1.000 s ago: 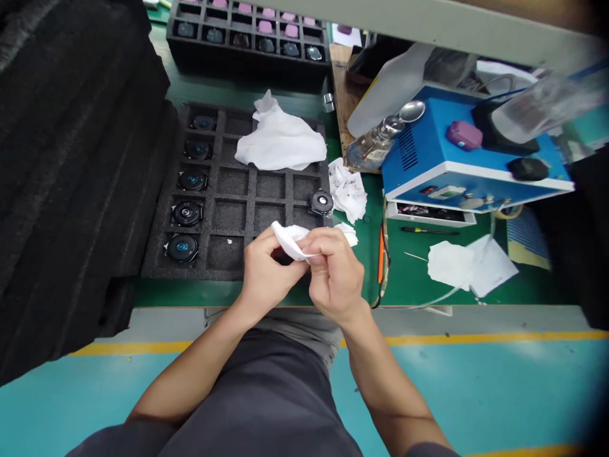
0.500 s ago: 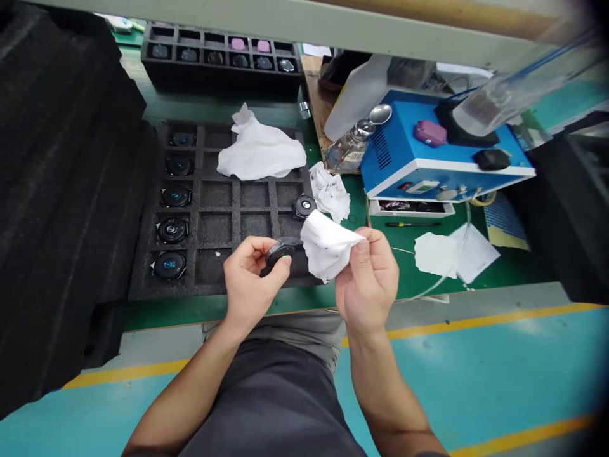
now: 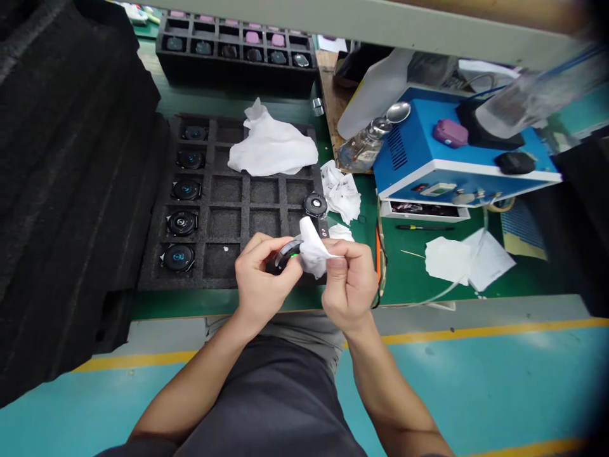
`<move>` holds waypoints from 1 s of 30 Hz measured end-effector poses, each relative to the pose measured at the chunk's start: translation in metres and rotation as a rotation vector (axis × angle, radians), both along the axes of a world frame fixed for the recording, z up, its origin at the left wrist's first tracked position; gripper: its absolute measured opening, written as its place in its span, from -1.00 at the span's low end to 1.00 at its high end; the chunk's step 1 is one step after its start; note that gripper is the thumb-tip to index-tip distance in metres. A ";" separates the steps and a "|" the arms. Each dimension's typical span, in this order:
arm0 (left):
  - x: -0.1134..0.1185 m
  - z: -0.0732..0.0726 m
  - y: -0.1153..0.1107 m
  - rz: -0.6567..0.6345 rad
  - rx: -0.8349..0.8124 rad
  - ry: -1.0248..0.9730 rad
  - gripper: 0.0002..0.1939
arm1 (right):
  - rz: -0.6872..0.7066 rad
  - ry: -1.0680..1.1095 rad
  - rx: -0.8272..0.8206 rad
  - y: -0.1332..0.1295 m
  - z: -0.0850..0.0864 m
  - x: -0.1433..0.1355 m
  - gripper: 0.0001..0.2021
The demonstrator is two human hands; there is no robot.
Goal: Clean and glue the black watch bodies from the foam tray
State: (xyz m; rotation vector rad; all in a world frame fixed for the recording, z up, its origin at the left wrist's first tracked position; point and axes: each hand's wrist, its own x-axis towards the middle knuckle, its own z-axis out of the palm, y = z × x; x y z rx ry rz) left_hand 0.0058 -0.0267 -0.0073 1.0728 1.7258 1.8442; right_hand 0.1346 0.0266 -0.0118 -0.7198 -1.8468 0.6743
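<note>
My left hand (image 3: 264,279) is closed round a black round watch (image 3: 288,254), held tilted on edge with a green glow near my thumb. Between thumb and fingers, my right hand (image 3: 351,279) pinches a white cloth (image 3: 314,251). The cloth touches the watch's right side and hides part of it. Below them lies a black foam tray (image 3: 223,270) with square compartments. Several round watches, among them one watch (image 3: 178,257) at the front, fill its left column. Another watch (image 3: 314,204) rests at the tray's right edge.
A larger white cloth (image 3: 273,149) covers the tray's back compartments. Behind it stands a second foam tray (image 3: 233,73) with dark and pink pieces. To the right are a blue machine (image 3: 413,158), a glass bottle (image 3: 361,149) and a pen (image 3: 425,228). Stacked black foam (image 3: 80,190) rises on the left.
My right hand has brought the cloth against the watch and bunched it there. The whole view has shifted slightly, with things appearing farther right. My left hand keeps hold of the watch.
</note>
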 end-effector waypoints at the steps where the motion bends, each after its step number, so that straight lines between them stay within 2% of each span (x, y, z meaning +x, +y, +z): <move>1: 0.000 -0.001 0.000 0.004 0.001 0.017 -0.77 | 0.001 -0.015 0.029 0.001 0.000 0.000 -0.87; 7: 0.002 -0.005 0.000 0.006 -0.016 0.122 -0.71 | 0.076 -0.057 0.146 0.006 0.003 0.000 -0.86; 14: -0.002 0.001 -0.002 -0.104 -0.133 0.166 -0.71 | 0.225 -0.145 0.284 0.018 0.006 0.005 -0.85; 17: -0.003 0.003 0.000 -0.145 -0.136 0.180 -0.83 | 0.259 -0.143 0.266 0.015 0.008 0.005 -0.86; 19: -0.003 0.005 -0.001 -0.153 -0.136 0.171 -0.88 | 0.217 -0.100 0.172 0.011 0.010 0.004 -0.89; 20: -0.003 0.006 -0.003 -0.144 -0.134 0.152 -0.87 | 0.147 -0.063 0.084 0.011 0.012 0.004 -0.90; 22: -0.007 0.011 -0.009 -0.100 -0.104 0.081 -0.77 | -0.025 0.055 -0.156 0.013 0.018 0.001 -0.88; 24: -0.014 0.015 -0.018 -0.024 -0.042 -0.009 -0.71 | -0.090 0.191 -0.395 0.019 0.027 -0.002 -0.81; 27: -0.032 0.020 -0.031 0.170 0.057 -0.102 -0.69 | 0.064 0.292 -0.633 0.030 0.039 -0.010 -0.75; 30: -0.049 0.020 -0.036 0.321 0.117 -0.164 -0.66 | 0.209 0.233 -0.758 0.038 0.041 -0.019 -0.70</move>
